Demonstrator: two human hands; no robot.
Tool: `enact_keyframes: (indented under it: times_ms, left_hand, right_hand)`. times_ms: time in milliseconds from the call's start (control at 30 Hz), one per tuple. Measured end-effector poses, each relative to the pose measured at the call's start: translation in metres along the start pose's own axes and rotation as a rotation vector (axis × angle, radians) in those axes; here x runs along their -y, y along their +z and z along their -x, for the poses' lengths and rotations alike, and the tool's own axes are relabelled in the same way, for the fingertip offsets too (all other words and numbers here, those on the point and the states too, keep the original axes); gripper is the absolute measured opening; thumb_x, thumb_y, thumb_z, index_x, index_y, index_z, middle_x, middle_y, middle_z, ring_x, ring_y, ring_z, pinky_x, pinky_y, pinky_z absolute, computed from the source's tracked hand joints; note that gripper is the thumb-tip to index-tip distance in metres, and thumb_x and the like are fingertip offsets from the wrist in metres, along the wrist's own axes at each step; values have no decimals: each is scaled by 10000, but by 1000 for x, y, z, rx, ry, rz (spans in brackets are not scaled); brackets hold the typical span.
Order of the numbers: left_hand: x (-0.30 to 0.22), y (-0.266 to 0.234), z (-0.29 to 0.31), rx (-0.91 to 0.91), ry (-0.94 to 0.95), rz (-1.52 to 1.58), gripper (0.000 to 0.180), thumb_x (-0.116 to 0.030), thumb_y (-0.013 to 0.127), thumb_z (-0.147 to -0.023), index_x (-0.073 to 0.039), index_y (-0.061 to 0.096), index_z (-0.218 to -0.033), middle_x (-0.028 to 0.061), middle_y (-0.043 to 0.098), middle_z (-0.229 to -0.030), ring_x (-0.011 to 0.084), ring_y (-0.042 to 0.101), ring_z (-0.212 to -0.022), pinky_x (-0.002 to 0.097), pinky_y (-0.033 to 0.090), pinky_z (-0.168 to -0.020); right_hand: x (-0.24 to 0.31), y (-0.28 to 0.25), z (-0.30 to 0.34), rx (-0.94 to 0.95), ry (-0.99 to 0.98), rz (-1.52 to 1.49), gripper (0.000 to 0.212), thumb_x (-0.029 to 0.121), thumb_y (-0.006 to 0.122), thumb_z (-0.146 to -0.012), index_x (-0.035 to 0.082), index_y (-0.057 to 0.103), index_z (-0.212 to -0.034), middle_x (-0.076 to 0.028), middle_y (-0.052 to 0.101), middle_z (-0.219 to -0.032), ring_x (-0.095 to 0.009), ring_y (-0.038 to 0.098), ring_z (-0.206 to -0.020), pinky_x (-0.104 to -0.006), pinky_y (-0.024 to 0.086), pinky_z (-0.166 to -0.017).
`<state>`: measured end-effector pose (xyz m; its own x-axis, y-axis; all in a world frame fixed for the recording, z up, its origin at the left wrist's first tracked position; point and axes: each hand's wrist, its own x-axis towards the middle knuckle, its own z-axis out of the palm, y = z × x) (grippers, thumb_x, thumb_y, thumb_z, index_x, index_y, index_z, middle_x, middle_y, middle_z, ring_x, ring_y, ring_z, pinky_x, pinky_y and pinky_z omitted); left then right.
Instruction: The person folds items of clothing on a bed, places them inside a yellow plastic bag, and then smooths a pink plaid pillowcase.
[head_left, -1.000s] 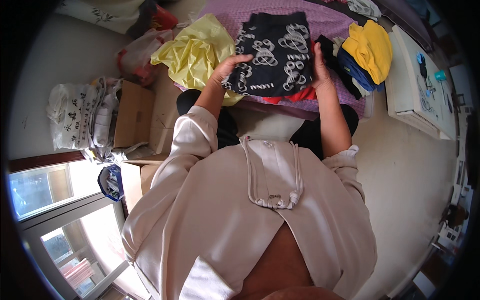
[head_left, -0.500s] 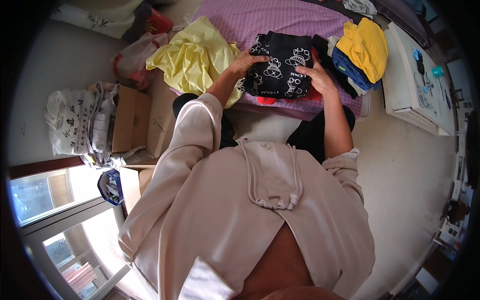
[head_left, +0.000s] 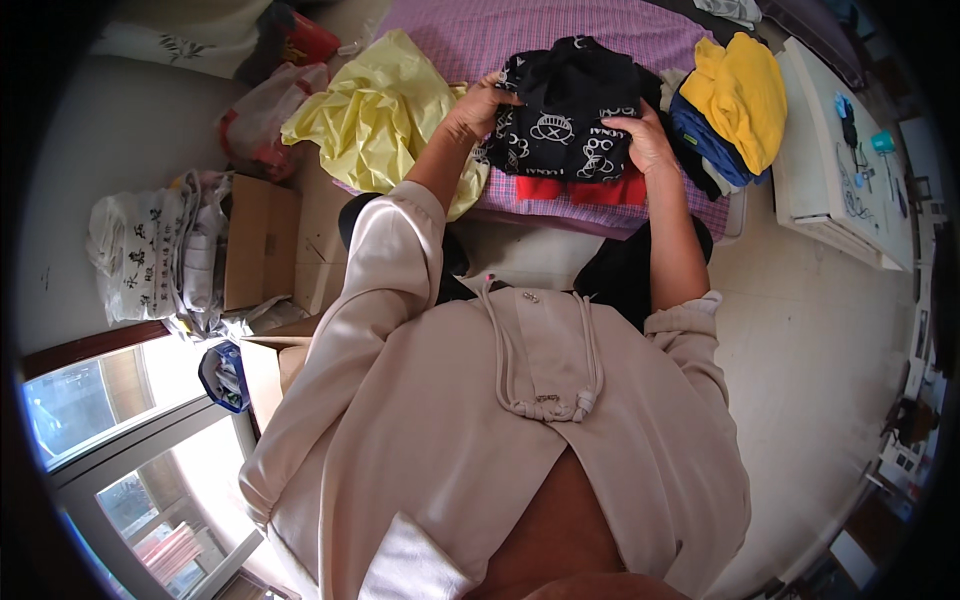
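Note:
Between my two hands is a folded black garment [head_left: 570, 110] with white cartoon prints, held by its left and right sides. My left hand [head_left: 482, 104] grips its left edge, thumb on top and fingers hidden beneath. On the opposite edge my right hand [head_left: 645, 137] has its thumb over the cloth, the other fingers mostly out of sight. A red folded cloth [head_left: 582, 190] shows under the black garment's near edge, on the purple checked bed cover [head_left: 440, 18]. Left of my hands lies a crumpled yellow cloth [head_left: 375, 125].
To the right stands a stack of folded clothes with a yellow garment [head_left: 740, 95] on top. Beyond it is a white cabinet [head_left: 835, 190] with small items on it. A cardboard box [head_left: 262, 240], plastic-wrapped bundles [head_left: 140, 250] and a clear bag [head_left: 265, 120] are at the left.
The black garment's far part now lies folded over toward me, showing a plain black area on top. More of the red cloth shows beneath. Both hands keep their hold on the sides.

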<state>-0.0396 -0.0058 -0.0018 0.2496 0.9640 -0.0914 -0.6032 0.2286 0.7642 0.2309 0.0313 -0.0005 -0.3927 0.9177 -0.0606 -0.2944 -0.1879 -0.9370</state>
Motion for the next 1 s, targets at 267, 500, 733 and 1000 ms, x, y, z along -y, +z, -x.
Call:
enact_keyframes:
  times_ms: [267,500,733,1000]
  left_hand:
    - [5,-19,-7,223,346,-1003,142,29,591,-810,-53,667,-898,115,562,-1248,202,550,-1121,315,431,-966]
    - [-31,10,13,109,477,-1072,286,13,496,-869,-85,629,-1101,79,583,-1217,228,479,-1226,333,386,-1015]
    - [5,70,38,-137,763,-1688,510,-322,610,-850,-115,473,-1295,104,627,-1044,302,590,-967,414,385,-968]
    - [85,47,99,-56,638,-2057,622,-486,657,-742,-227,524,-1292,84,361,-1435,261,301,-1346,595,203,-1047]
  right_hand:
    - [-45,-18,-8,-40,-117,55,382,-129,551,-793,77,642,-1101,-12,650,-1047,-118,597,-925,-263,479,-837]
    - [-55,-25,2,-44,-188,277,372,-121,547,-785,87,664,-1071,12,664,-993,-105,598,-911,-258,473,-830]
    - [-19,1,30,18,-329,655,384,-87,548,-723,47,657,-1066,-68,652,-1087,-189,601,-1018,-294,440,-921]
    - [-6,-18,67,110,-574,1304,522,-40,522,-680,130,622,-1163,-137,509,-1290,-315,513,-1110,-370,376,-1010]
